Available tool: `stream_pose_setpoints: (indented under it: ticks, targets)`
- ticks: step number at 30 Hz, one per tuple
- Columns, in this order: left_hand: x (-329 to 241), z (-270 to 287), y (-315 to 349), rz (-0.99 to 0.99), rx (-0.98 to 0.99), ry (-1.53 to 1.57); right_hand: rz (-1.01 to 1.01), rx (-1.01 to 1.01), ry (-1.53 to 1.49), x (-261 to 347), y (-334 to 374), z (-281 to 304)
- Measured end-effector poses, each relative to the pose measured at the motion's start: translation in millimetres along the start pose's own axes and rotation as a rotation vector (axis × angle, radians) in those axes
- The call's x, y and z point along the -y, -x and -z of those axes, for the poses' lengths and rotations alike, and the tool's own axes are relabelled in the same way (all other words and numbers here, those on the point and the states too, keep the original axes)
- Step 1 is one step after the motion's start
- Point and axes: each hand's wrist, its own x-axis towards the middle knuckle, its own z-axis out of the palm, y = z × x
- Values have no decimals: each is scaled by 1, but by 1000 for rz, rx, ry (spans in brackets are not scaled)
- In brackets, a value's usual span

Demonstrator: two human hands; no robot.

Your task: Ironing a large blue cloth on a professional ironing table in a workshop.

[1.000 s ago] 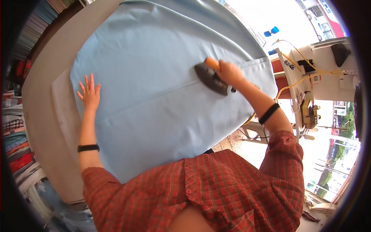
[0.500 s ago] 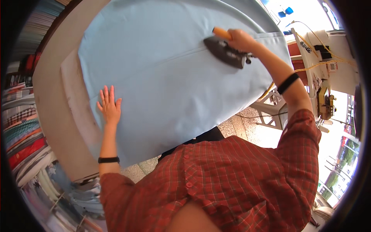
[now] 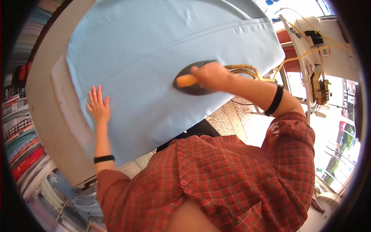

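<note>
A large light blue cloth (image 3: 131,81) covers most of the table, with a long seam running across it. My right hand (image 3: 212,76) is closed around the orange handle of a dark iron (image 3: 193,89), whose soleplate lies on the cloth nearer my body than the seam. A yellowish cord (image 3: 247,69) leads from the iron to the right. At the left edge of the cloth, my left hand (image 3: 100,110) lies flat with its fingers spread, touching the fabric and holding nothing.
The pale table border (image 3: 46,96) shows left of the cloth. Folded fabrics (image 3: 25,143) are stacked along the far left. To the right, a white table (image 3: 305,58) carries a sewing machine (image 3: 320,89). Speckled floor (image 3: 228,118) shows below the cloth's near edge.
My right hand has drawn the iron left and toward my body, turning it so its tip points left. The left hand stays flat on the cloth; the whole view has shifted slightly.
</note>
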Motion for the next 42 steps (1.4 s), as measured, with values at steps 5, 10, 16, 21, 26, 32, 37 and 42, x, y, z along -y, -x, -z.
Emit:
stream_pose_setpoints:
  ticks: [5, 10, 16, 21, 26, 32, 37, 42]
  targets:
    - [1, -1, -1, -24, -42, -4, -197, -232, 48, -112, 11, 13]
    - [-1, -5, -5, -30, -47, -23, -311, -329, 19, -151, 5, 16]
    - [-3, -8, 5, -8, 2, -105, -19, -1084, -5, -86, 102, -59]
    - [-54, 13, 50, 204, -232, -107, -504, -89, -507, -147, 187, -274]
    - [-257, 14, 172, 16, -88, 148, -753, -651, -907, -296, 162, -357]
    - [-479, 40, 330, -265, 117, 485, -285, -499, -1037, -252, 142, -359]
    - [-573, 9, 337, 149, 551, 1054, -161, -484, -1090, -199, 186, -368]
    - [-622, 11, 288, 327, 480, 1018, 82, -545, -1269, -149, 264, -265]
